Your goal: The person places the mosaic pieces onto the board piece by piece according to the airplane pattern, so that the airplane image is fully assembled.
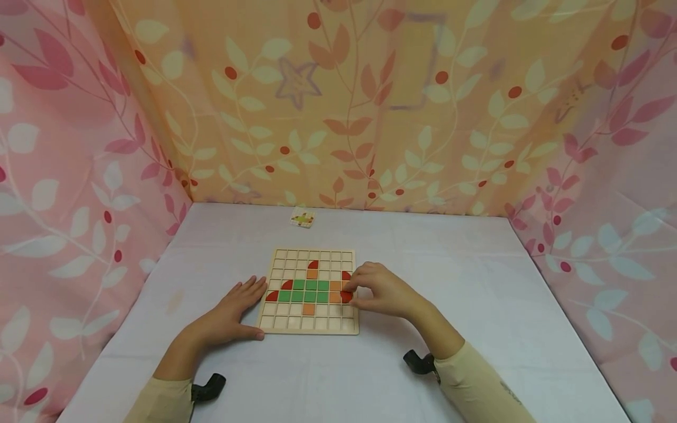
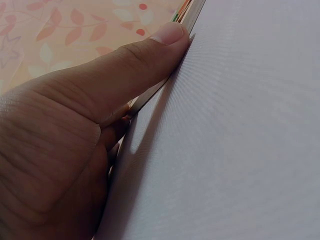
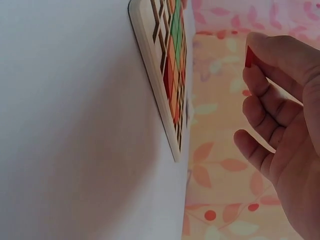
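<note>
A square wooden grid board (image 1: pixel 312 331) lies flat on the table. Set in its cells are several green square tiles (image 1: pixel 311 285), orange square tiles (image 1: pixel 308 309) and red quarter-round tiles (image 1: pixel 272 296). My left hand (image 1: pixel 227 314) rests at the board's left side, its fingers extended along the edge and its thumb at the near left corner. Over the right edge, my right hand (image 1: pixel 386 291) pinches a small red tile (image 3: pixel 248 57) between thumb and index finger. Most of that tile's shape is hidden by the fingertips. The other right fingers are loosely bent.
A small pattern card (image 1: pixel 303 217) lies near the table's back edge, behind the board. White cloth covers the table (image 1: pixel 449 258). Floral curtains (image 1: pixel 254 117) enclose the back and both sides. A dark curved fitting (image 1: pixel 208 388) sits at each wrist.
</note>
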The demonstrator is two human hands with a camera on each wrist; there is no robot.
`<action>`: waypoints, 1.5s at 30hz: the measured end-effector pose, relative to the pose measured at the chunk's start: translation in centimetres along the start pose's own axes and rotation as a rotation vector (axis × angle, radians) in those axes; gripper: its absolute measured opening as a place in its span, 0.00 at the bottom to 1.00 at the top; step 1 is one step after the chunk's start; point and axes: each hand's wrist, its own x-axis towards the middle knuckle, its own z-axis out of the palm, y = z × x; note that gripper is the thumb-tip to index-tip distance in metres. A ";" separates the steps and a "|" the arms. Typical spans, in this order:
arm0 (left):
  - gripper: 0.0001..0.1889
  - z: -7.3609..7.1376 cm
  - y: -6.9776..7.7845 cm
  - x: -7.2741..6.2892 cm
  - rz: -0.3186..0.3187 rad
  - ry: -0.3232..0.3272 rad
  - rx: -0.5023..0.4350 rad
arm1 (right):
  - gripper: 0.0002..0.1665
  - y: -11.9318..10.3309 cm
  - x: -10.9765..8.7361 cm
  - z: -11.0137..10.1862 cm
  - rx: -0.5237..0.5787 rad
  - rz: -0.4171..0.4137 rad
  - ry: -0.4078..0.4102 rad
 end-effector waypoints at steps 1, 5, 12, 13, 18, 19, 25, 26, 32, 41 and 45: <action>0.63 0.0 0.0 0.0 0.002 0.001 0.000 | 0.12 -0.1 0.2 0.1 -0.005 -0.003 -0.003; 0.63 0.0 0.0 0.0 0.005 0.002 0.000 | 0.13 -0.5 1.0 0.8 -0.023 -0.014 -0.016; 0.62 0.1 0.0 -0.2 0.024 0.022 0.007 | 0.12 -1.1 2.0 1.8 -0.040 -0.026 -0.030; 0.62 0.1 0.0 -0.2 0.024 0.022 0.008 | 0.12 -1.2 2.1 1.9 -0.042 -0.035 -0.028; 0.63 0.1 -0.2 -0.2 0.002 0.006 0.012 | 0.11 -1.7 2.9 2.7 -0.038 -0.093 -0.023; 0.63 0.0 -0.2 -0.2 -0.007 0.003 0.012 | 0.11 -1.7 3.1 2.9 -0.045 -0.104 -0.026; 0.63 0.0 -0.1 -0.2 -0.002 0.000 0.009 | 0.11 -1.8 3.9 4.2 -0.078 -0.147 -0.050; 0.63 0.0 -0.1 -0.2 0.000 0.000 0.008 | 0.11 -1.8 4.0 4.5 -0.079 -0.147 -0.056; 0.64 -0.1 -0.1 0.0 0.008 -0.002 0.019 | 0.12 -2.3 4.4 5.2 -0.057 -0.099 -0.105; 0.64 -0.1 -0.1 0.0 0.011 -0.001 0.016 | 0.13 -2.4 4.9 6.4 -0.071 -0.084 -0.161; 0.64 -0.1 -0.1 0.0 0.009 0.000 0.019 | 0.13 -2.4 5.1 6.8 -0.089 -0.098 -0.165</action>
